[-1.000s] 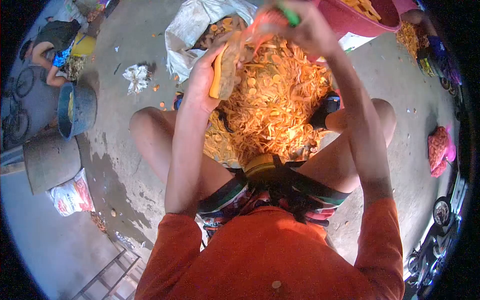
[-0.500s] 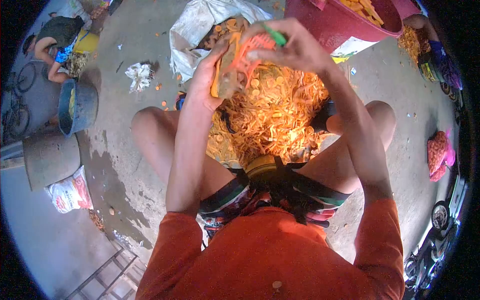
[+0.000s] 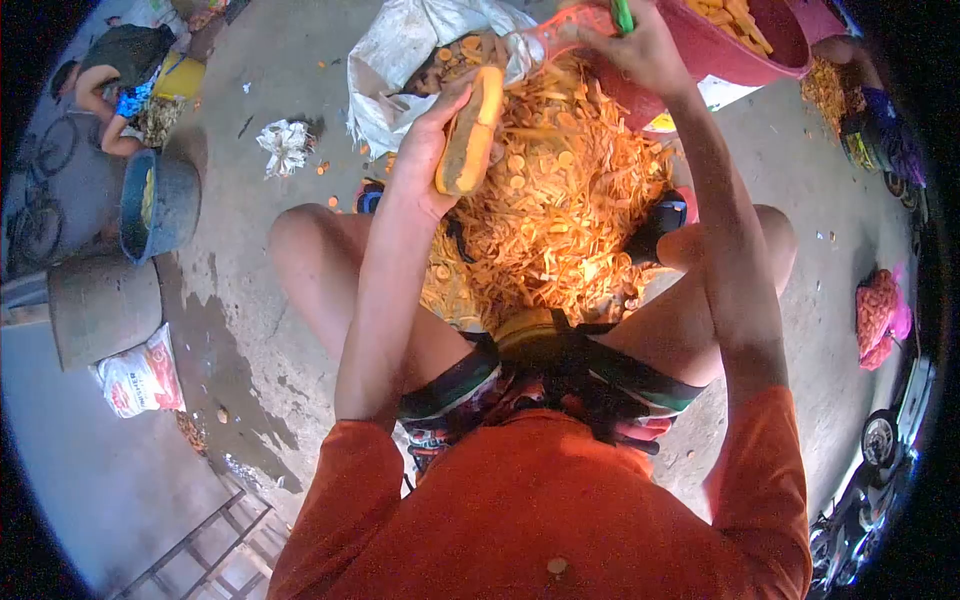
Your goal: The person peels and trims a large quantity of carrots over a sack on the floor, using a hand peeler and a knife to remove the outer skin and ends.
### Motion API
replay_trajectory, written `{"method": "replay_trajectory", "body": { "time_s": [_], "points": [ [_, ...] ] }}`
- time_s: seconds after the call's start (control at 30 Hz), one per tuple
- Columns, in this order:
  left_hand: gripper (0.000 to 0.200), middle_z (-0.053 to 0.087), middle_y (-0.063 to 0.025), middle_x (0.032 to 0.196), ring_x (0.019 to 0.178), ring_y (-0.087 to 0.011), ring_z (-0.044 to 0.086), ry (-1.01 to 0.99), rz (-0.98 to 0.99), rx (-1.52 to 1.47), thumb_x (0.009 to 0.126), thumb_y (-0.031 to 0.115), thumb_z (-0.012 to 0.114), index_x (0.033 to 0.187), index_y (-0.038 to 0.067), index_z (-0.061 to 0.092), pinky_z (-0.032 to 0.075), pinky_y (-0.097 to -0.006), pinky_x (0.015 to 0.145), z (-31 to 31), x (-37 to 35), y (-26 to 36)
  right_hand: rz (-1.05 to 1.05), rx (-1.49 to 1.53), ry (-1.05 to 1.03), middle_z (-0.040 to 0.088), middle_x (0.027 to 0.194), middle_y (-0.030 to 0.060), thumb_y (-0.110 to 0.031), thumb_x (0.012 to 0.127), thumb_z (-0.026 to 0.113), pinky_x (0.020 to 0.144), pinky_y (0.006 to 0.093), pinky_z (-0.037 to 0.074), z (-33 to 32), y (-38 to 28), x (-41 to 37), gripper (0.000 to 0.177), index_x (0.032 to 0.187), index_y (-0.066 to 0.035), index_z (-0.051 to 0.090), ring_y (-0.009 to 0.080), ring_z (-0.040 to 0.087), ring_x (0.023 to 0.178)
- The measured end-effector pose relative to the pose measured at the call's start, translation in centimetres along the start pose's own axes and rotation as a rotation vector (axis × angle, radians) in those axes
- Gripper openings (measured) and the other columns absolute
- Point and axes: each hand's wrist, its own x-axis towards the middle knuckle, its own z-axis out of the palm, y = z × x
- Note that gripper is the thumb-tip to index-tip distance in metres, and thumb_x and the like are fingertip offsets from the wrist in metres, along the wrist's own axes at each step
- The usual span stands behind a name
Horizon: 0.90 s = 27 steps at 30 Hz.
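In my left hand (image 3: 425, 150) is a thick, partly peeled carrot (image 3: 470, 135), held upright, with bare orange flesh along one side and brown skin on the other. My right hand (image 3: 640, 50) is closed around a green-handled peeler (image 3: 622, 14), up by the pink tub. An orange-red, blurred part stretches leftward from those fingers. Below both hands lies a wide heap of orange peelings (image 3: 560, 220), with round cut ends among them, between my legs. Just beyond the left hand, a white sack (image 3: 385, 60) gapes open on brown carrots with orange cut ends.
A pink tub (image 3: 730, 60) at the upper right holds peeled orange pieces. On the left stand a dark blue tub (image 3: 170, 205) and a printed white sack (image 3: 140, 378). Another person (image 3: 125, 70) bends over at the upper left. A red net bag (image 3: 876, 310) lies far right.
My right hand has moved up and right with the peeler, away from the carrot. My left hand has shifted slightly right, and the carrot now shows in full.
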Motion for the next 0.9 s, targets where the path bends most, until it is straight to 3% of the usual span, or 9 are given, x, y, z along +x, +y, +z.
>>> {"method": "replay_trajectory", "body": {
  "time_s": [0.13,0.23,0.3,0.37,0.47,0.6,0.7,0.73,0.9],
  "points": [
    [0.034,0.067,-0.0108,0.099,0.087,-0.0197,0.067,-0.006,0.011,-0.081,0.099,0.028,0.06,0.124,0.005,0.058,0.058,-0.0351,0.067,2.5,0.1,0.4,-0.231,0.129,-0.343,0.072,0.104,0.006,-0.01,0.086,0.077,0.089,0.0314,0.053,4.4,-3.2,-2.4,0.026,0.109,-0.001,0.068,0.0141,0.065,0.101],
    [0.036,0.068,-0.0119,0.105,0.087,-0.0218,0.068,0.079,0.035,-0.061,0.099,0.029,0.06,0.125,0.004,0.057,0.059,-0.0344,0.069,1.9,-0.6,0.2,-0.221,-0.034,-0.155,0.072,0.102,0.0049,-0.012,0.087,0.076,0.087,0.0315,0.053,2.6,2.5,-1.1,0.026,0.11,-0.001,0.067,0.0146,0.066,0.097],
    [0.039,0.067,-0.0123,0.113,0.094,-0.0228,0.068,-0.064,-0.035,-0.03,0.099,0.028,0.059,0.129,0.003,0.055,0.06,-0.0354,0.076,0.2,-0.4,0.1,-0.012,-0.07,0.016,0.072,0.1,0.0043,-0.013,0.09,0.074,0.082,0.0312,0.055,0.7,2.2,-0.2,0.024,0.11,-0.002,0.067,0.0143,0.067,0.09],
    [0.042,0.066,-0.0113,0.116,0.098,-0.0227,0.067,-0.032,-0.034,0.009,0.099,0.029,0.059,0.132,0.004,0.054,0.059,-0.035,0.08,0.1,0.2,0.4,-0.132,0.154,-0.114,0.072,0.1,0.0049,-0.012,0.09,0.074,0.082,0.03,0.055,2.0,-0.5,-1.1,0.023,0.109,-0.002,0.067,0.013,0.067,0.09],
    [0.039,0.068,-0.0067,0.106,0.092,-0.0171,0.067,0.093,0.113,0.013,0.098,0.03,0.062,0.128,0.006,0.055,0.058,-0.0305,0.078,2.2,0.0,-0.3,-0.31,0.083,-0.329,0.072,0.1,0.0054,-0.012,0.09,0.074,0.084,0.0292,0.055,5.3,-3.5,-2.7,0.022,0.108,-0.001,0.067,0.0128,0.067,0.092],
    [0.037,0.067,-0.0073,0.107,0.089,-0.0181,0.069,0.043,0.067,0.124,0.096,0.032,0.064,0.123,0.006,0.059,0.06,-0.0304,0.07,1.1,-0.8,-0.2,0.041,0.174,-0.075,0.073,0.102,0.007,-0.007,0.085,0.076,0.089,0.0319,0.053,1.2,0.5,-0.3,0.027,0.11,-0.001,0.067,0.0147,0.066,0.1],
    [0.036,0.068,-0.0085,0.105,0.086,-0.0183,0.069,-0.075,-0.029,-0.026,0.096,0.03,0.065,0.122,0.007,0.058,0.06,-0.0307,0.065,1.2,-0.7,1.1,-0.221,0.172,-0.224,0.073,0.107,0.0078,-0.009,0.082,0.08,0.09,0.0334,0.052,2.1,0.7,-0.9,0.033,0.112,-0.003,0.067,0.0148,0.065,0.1],
    [0.035,0.068,-0.0082,0.104,0.085,-0.0181,0.069,-0.006,0.007,-0.043,0.096,0.028,0.065,0.123,0.007,0.058,0.06,-0.032,0.062,2.3,-1.0,0.9,-0.14,0.113,-0.286,0.073,0.107,0.0081,-0.006,0.08,0.08,0.089,0.0341,0.052,3.7,-2.6,-2.2,0.035,0.113,-0.004,0.068,0.0159,0.065,0.1],
    [0.038,0.065,-0.0052,0.105,0.086,-0.0139,0.066,-0.076,0.053,0.132,0.098,0.028,0.063,0.129,0.008,0.056,0.058,-0.0266,0.067,1.6,-1.2,0.2,-0.127,0.019,-0.077,0.07,0.103,0.0056,-0.009,0.09,0.072,0.086,0.0307,0.054,0.3,0.7,-0.3,0.02,0.108,-0.001,0.067,0.0138,0.066,0.097]
  ]
}}
